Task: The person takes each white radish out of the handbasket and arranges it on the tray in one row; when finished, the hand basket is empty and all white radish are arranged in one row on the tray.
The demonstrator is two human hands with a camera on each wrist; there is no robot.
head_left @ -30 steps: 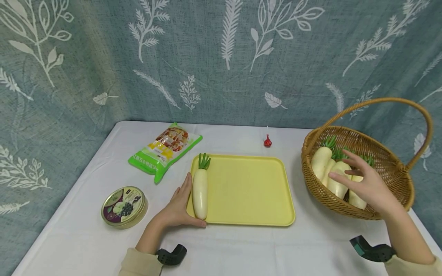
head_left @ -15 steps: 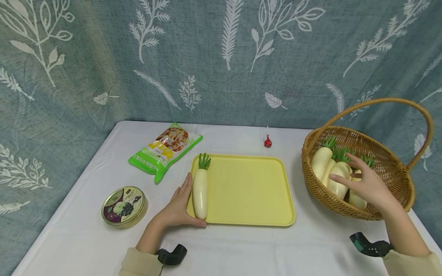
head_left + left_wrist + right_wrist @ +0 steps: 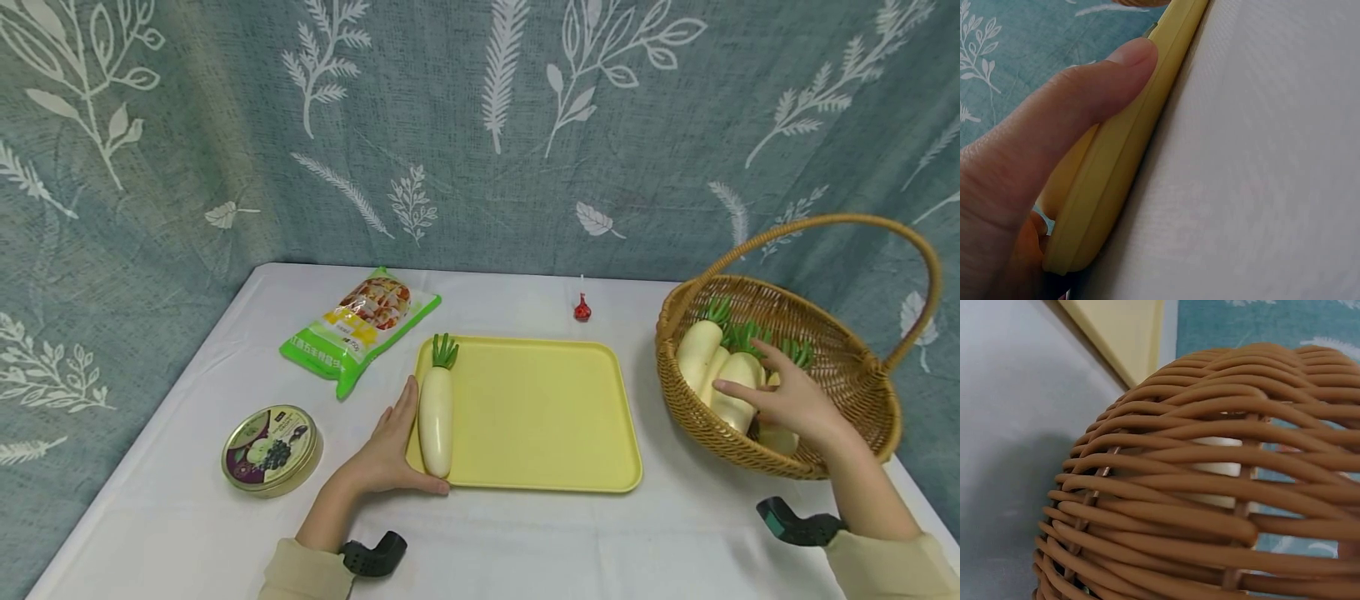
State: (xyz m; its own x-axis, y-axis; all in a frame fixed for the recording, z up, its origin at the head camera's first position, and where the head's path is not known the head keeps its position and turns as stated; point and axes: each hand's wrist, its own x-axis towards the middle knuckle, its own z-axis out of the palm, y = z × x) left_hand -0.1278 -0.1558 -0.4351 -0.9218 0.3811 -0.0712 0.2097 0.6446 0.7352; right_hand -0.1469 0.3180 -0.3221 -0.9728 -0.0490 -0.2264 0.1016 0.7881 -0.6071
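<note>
Right hand (image 3: pixel 795 404) inside the wicker basket (image 3: pixel 840 467), fingers spread and fairly straight, laid over the white radishes (image 3: pixel 701 350) heaped there; no closed grasp visible from the head view. Basket near the right edge of the counter (image 3: pixel 525 542). From the right wrist view only woven basket wall (image 3: pixel 1210 506), a pale radish glimpsed through the gaps (image 3: pixel 1216 469), and a corner of the yellow tray (image 3: pixel 1122 331) beyond; hand itself out of that picture.

Left hand (image 3: pixel 386 454) flat on the counter against the tray's left rim (image 3: pixel 411 454), fingers extended along it, thumb curled round the near left corner. Left wrist view closer: thumb (image 3: pixel 1085 100) pressing on the yellow tray edge (image 3: pixel 1122 156), counter cloth beside it, nothing lifted. Only in the head view: one radish (image 3: pixel 436 417) lying lengthwise inside the tray along its left side, green top toward the back edge.

Further out, toward the back left, a green snack bag (image 3: pixel 360 329); near the left front, a round tin (image 3: pixel 272 450); behind the tray, a small red object (image 3: pixel 581 309).
</note>
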